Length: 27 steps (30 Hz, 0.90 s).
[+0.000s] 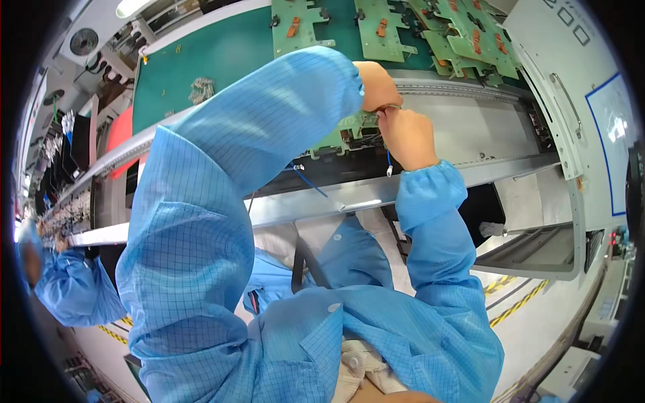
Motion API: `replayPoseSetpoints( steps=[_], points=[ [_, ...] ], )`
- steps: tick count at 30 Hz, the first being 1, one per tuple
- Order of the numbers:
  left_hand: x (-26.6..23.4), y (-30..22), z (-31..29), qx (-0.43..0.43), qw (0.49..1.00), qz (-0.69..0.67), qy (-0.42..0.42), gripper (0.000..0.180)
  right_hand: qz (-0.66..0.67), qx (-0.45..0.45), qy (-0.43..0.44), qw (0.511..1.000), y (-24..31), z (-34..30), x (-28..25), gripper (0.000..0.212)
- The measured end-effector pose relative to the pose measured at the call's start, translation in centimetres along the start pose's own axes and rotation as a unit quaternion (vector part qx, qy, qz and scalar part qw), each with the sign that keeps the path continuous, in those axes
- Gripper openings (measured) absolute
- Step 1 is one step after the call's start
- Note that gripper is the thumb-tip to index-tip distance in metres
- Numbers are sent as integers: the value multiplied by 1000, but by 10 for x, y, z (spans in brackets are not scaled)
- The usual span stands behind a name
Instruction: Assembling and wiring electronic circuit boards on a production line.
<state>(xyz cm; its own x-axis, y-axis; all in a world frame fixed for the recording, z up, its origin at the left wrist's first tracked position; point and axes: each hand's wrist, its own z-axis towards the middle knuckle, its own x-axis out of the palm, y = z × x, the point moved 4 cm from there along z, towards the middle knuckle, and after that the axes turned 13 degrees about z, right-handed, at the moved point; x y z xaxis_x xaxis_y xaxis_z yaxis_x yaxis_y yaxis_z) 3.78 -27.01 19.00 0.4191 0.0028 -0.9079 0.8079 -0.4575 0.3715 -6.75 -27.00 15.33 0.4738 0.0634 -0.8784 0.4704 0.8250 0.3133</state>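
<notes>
My left hand (379,86) and my right hand (410,138) meet over the bench rail, fingertips close together. Both hands are closed in a pinch; whatever small thing they hold is hidden between the fingers. Just below and left of them lies a green circuit board (354,126) with dark parts on it, partly covered by my left sleeve. A blue wire (390,164) with a pale end hangs below my right hand. Another blue wire (310,181) stretches across the dark gap near the front metal rail.
Several green panels (295,28) with orange-brown parts lie on the green mat (222,57) at the back. A pile of small metal pieces (201,90) sits at the mat's left. White machine housing (571,127) stands right. Another person's blue sleeve (77,289) shows far left.
</notes>
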Motion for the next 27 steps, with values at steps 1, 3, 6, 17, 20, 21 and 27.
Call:
replayPoseSetpoints(
  steps=[1,3,6,17,20,21,27],
  points=[
    [3,0,1,10,1000,7,6,19,3,5,-6,1000,-1,-2,-4,24],
    [-1,0,-4,39,999,1,2,18,88,51,31,994,-5,-5,-14,28],
    [4,4,-2,59,998,-7,-1,19,165,44,-50,984,-13,-15,-21,28],
    [70,91,4,-263,914,-222,214,34,511,164,-22,843,-17,-87,-9,33],
    [105,95,14,-286,887,-314,180,32,579,213,48,786,-12,-89,9,34],
    [112,97,16,-278,903,-293,145,31,579,213,48,785,-10,-87,9,34],
    [135,100,28,-234,875,-420,59,25,579,209,57,786,-8,-78,10,22]
  ],
)
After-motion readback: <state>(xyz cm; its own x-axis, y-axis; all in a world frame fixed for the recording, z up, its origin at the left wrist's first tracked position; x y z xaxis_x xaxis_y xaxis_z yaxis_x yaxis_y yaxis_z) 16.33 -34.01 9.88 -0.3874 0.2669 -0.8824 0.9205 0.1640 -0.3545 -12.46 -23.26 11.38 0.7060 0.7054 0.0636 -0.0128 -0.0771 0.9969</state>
